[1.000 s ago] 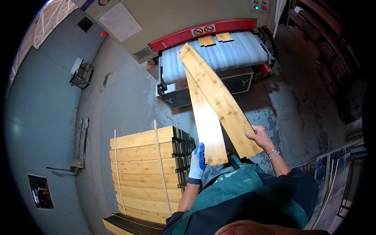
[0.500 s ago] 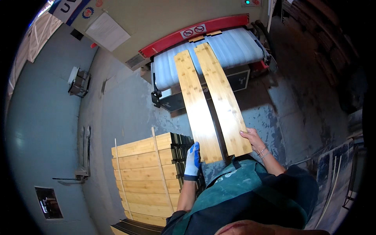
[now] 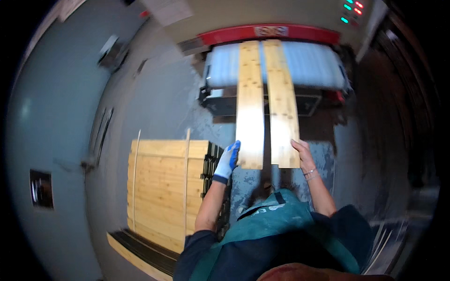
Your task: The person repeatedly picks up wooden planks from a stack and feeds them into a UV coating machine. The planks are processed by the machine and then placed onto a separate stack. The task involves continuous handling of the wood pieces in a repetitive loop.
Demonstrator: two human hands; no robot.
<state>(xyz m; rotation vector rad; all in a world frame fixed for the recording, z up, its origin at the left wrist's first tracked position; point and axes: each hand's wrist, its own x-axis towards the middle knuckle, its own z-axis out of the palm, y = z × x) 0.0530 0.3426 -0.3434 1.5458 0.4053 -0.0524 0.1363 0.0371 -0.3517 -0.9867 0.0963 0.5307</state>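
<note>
Two long, light-brown wooden planks with dark knot-like marks lie side by side, a narrow gap between them. My left hand [image 3: 228, 161], in a blue and white glove, is closed on the outer edge of the left plank [image 3: 250, 107] near its close end. My bare right hand [image 3: 304, 155], with a bracelet at the wrist, grips the right plank [image 3: 284, 110] by its outer edge, thumb on top. The planks' far ends reach over a pale blue-white conveyor belt [image 3: 316, 68], close to the machine's red bar [image 3: 307, 33]. Motion blurs the picture somewhat.
To my left stands a tall stack of similar planks [image 3: 161, 182] with thin upright strips against it. More planks [image 3: 136, 255] lie at its near end. A grey-blue wall [image 3: 51, 126] runs along the far left. Indicator lights [image 3: 351, 11] glow on the machine.
Both planks have moved forward over the belt, toward the red bar, my hands still on them. My view has turned, and the two plank ends formerly at the bar no longer show.
</note>
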